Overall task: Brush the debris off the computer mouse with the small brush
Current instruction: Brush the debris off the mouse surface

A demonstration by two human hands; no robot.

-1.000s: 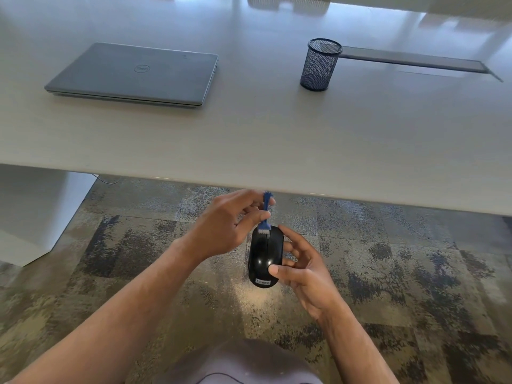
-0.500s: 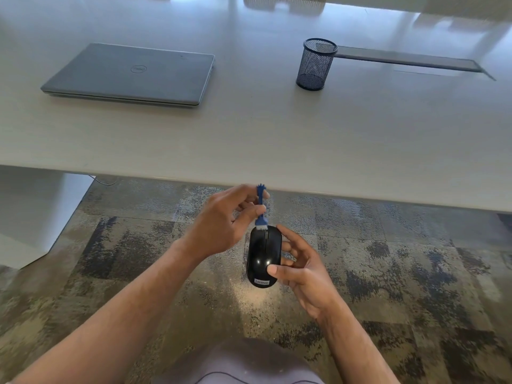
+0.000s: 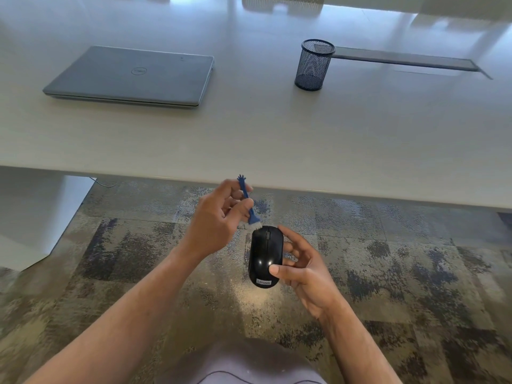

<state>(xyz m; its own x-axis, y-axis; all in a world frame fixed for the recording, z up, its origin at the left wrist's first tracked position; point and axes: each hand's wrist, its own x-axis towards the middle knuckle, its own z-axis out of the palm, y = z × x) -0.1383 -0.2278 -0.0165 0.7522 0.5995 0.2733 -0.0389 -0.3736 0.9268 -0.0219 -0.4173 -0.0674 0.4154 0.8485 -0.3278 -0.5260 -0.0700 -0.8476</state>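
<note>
A glossy black computer mouse (image 3: 264, 253) is held in the air over the carpet, in front of the table edge. My right hand (image 3: 303, 268) grips it from the right side, thumb on its rear top. My left hand (image 3: 219, 217) pinches a small blue brush (image 3: 248, 206) by its thin handle. The brush's white bristles touch the front left edge of the mouse, beside the scroll wheel. Its handle points up and away toward the table.
A pale table (image 3: 277, 139) spans the view ahead. On it lie a closed grey laptop (image 3: 133, 76) at the left and a black mesh pen cup (image 3: 314, 65) at the right, with a dark cable slot (image 3: 401, 60) behind. Patterned carpet (image 3: 138, 250) lies below.
The brush has slid from the mouse's front middle to its front left edge, and its handle has tilted left. My right hand keeps the mouse almost still.
</note>
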